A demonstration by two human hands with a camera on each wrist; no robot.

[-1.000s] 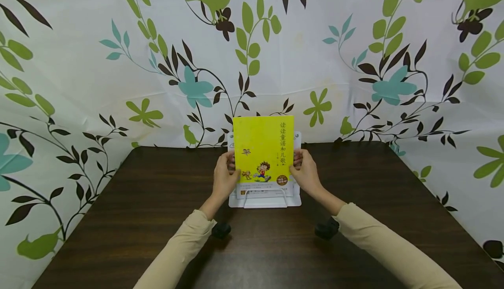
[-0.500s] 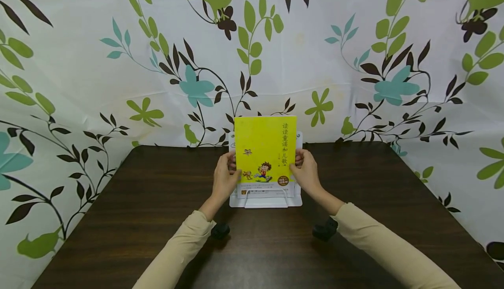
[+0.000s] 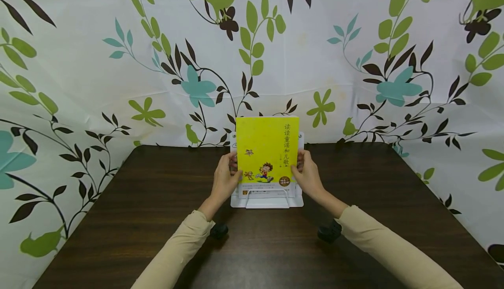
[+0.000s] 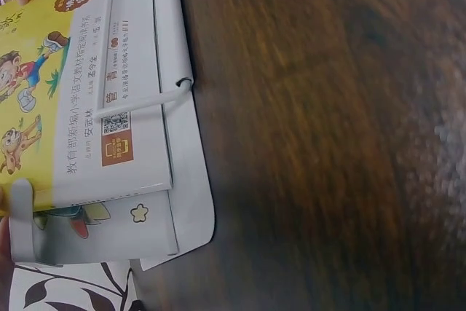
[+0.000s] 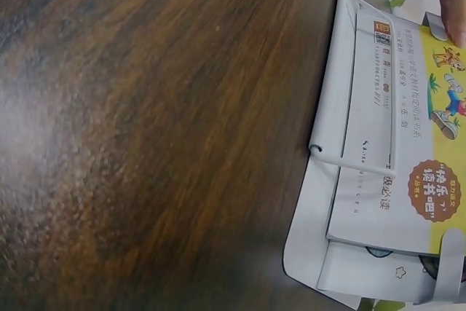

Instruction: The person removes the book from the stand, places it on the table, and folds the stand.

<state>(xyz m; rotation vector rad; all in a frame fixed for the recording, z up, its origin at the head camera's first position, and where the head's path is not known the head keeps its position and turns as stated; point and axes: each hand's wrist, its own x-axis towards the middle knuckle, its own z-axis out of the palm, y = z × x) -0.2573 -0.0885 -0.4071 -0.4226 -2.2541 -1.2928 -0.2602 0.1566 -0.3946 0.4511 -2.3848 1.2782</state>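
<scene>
A yellow-covered children's book (image 3: pixel 264 142) with a white lower band stands upright on a white book stand (image 3: pixel 267 203), a wire bar (image 5: pixel 357 166) crossing its lower front. My left hand (image 3: pixel 225 179) grips the book's left edge, thumb on the front cover and fingers curled behind. On the opposite edge my right hand (image 3: pixel 309 177) holds it the same way. White clips come round the sides of the cover, one clip (image 4: pixel 23 216) showing in the left wrist view and another clip (image 5: pixel 451 264) in the right wrist view. The fingers behind the book are mostly hidden.
The stand rests on a dark brown wooden table (image 3: pixel 157 219), near its far edge. Behind it hangs a white cloth (image 3: pixel 299 61) printed with leaves, flowers and birds. Small black devices sit at both wrists, such as the left device (image 3: pixel 218 231).
The book has shifted very slightly to the right against the stand and faces the camera a little more squarely. Both hands keep their grip on it.
</scene>
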